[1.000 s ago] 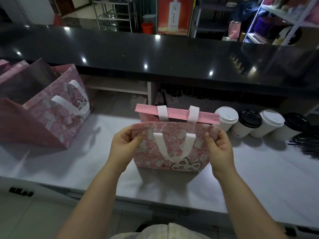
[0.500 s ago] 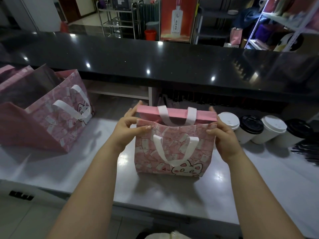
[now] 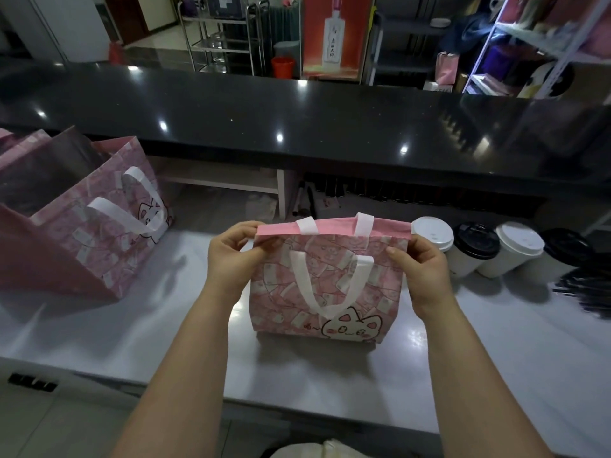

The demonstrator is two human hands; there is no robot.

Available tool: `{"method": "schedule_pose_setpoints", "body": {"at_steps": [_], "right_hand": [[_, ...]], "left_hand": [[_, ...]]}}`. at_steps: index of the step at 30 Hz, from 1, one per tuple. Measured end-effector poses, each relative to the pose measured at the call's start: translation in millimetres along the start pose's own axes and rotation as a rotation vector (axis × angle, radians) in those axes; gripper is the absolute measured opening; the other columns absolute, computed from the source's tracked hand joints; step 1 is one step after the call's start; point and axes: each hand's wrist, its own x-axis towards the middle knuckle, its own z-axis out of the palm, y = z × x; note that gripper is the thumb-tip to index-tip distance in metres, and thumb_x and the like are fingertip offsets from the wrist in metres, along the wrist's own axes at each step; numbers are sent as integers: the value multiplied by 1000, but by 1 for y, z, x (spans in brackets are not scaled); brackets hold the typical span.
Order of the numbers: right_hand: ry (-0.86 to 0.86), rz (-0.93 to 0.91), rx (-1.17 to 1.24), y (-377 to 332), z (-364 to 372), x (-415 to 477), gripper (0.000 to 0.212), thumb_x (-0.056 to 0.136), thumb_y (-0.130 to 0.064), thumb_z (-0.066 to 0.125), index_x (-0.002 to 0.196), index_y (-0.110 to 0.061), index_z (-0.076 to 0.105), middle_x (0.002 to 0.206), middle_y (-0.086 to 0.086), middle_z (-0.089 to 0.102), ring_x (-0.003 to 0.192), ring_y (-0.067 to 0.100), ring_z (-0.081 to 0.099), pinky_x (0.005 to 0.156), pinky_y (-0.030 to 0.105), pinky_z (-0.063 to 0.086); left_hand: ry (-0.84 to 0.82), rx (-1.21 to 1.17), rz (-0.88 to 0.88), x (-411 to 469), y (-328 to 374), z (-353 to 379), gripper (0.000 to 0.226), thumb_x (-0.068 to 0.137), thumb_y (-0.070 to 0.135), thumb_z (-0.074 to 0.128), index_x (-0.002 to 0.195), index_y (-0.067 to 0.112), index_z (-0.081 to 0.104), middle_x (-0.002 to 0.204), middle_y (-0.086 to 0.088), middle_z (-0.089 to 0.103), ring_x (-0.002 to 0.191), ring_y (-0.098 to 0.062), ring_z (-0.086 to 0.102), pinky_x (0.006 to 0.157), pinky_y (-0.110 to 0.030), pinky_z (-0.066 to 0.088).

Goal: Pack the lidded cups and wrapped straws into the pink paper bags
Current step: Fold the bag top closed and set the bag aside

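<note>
A pink paper bag (image 3: 327, 292) with white handles and a cat print stands upright on the white counter in front of me. My left hand (image 3: 231, 256) pinches its top left corner and my right hand (image 3: 420, 269) pinches its top right corner. The bag's mouth looks nearly flat, front and back panels close together. Right of the bag stand several lidded paper cups (image 3: 469, 249), some with white lids, some with black. Dark wrapped straws (image 3: 588, 289) lie in a pile at the far right edge.
A second pink bag (image 3: 109, 223) stands open at the left, with more bags behind it. A raised black countertop (image 3: 297, 120) runs across the back. The white counter (image 3: 132, 325) ends at a front edge near my body.
Both hands have shifted up to the bag's top corners and the bag's mouth has narrowed, the back panel coming closer to the front. The bag stands taller on the counter.
</note>
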Motion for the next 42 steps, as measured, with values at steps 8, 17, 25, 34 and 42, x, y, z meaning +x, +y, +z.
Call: {"method": "schedule_pose_setpoints", "body": {"at_steps": [8, 17, 25, 34, 42], "right_hand": [[-234, -9, -10, -30, -5, 5, 39, 85, -5, 58, 118, -26, 67, 122, 6, 65, 114, 26, 61, 92, 41, 54], [-299, 29, -127, -38, -1, 13, 42, 85, -43, 50, 126, -46, 59, 132, -12, 58, 126, 12, 52, 107, 47, 41], [-477, 17, -107, -32, -28, 14, 65, 65, -17, 88, 121, -29, 58, 131, -4, 60, 116, 23, 61, 83, 36, 56], [10, -195, -94, -6, -1, 9, 26, 64, -38, 78, 84, -25, 67, 83, -3, 70, 84, 16, 68, 74, 28, 57], [-116, -286, -503, -39, -16, 16, 68, 73, -11, 82, 121, -41, 43, 108, -11, 65, 106, 4, 61, 90, 23, 50]], "left_hand": [[43, 99, 96, 0, -2, 5, 28, 76, 6, 79, 87, 31, 77, 97, 6, 72, 93, -12, 67, 74, -21, 55], [161, 140, 157, -2, -10, 15, 25, 74, 7, 82, 75, 30, 73, 81, 11, 72, 79, -5, 67, 72, -15, 53], [240, 134, 164, 0, -13, 16, 41, 70, 5, 84, 73, 35, 57, 77, 19, 64, 78, -4, 64, 70, -17, 54], [178, 78, 95, 1, -14, 13, 39, 71, 1, 83, 80, 21, 51, 76, 10, 63, 76, -8, 63, 71, -22, 55], [34, 169, 89, 6, -4, 8, 30, 78, 5, 78, 89, 32, 70, 92, 10, 71, 88, -12, 67, 74, -31, 60]]}}
